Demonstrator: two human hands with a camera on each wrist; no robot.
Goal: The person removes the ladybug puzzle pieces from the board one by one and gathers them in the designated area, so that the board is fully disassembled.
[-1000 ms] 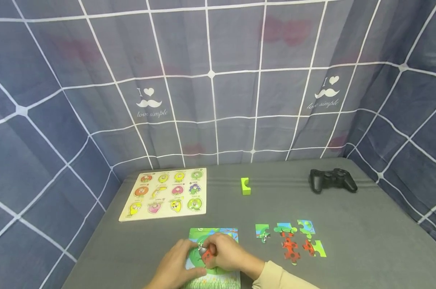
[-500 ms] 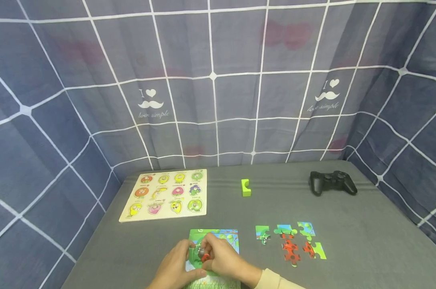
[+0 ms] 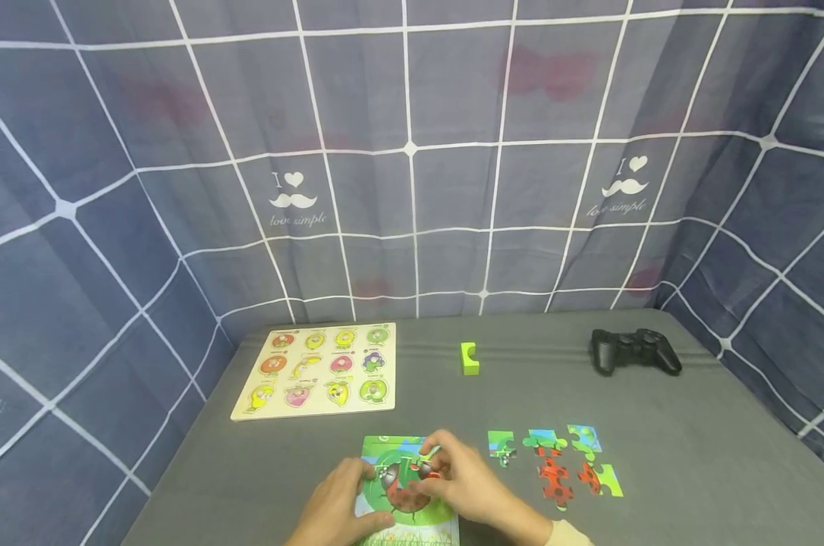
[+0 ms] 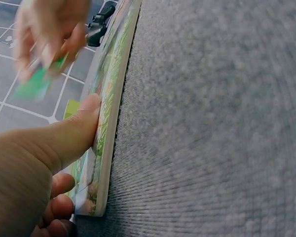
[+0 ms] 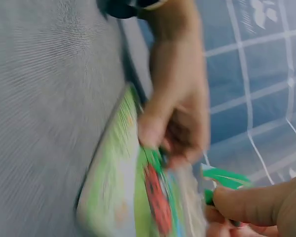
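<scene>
My left hand (image 3: 333, 500) grips the left side of a ladybug jigsaw board (image 3: 412, 534), its thumb (image 4: 66, 136) on the grassy near part. Red ladybug body and green leaf show on the board. Over the board's right side, my right hand (image 3: 473, 485) pinches a jigsaw piece with green and a dark ladybug head. In the left wrist view the green piece (image 4: 34, 85) is raised above the board and blurred. The right wrist view shows this piece (image 5: 227, 177) between thumb and fingers, with my left hand (image 5: 180, 98) beyond at the board.
Several loose jigsaw pieces (image 3: 555, 479) lie to the right of the board. Behind it are a wooden fruit peg puzzle (image 3: 316, 371) at left, a lime green block (image 3: 470, 362) in the middle and a black game controller (image 3: 634, 351) at right. A checked curtain (image 3: 446, 189) surrounds the table.
My right hand has moved right and lifted off the board's middle with the jigsaw piece, uncovering more of the ladybug picture. My left hand stays at the board's left side.
</scene>
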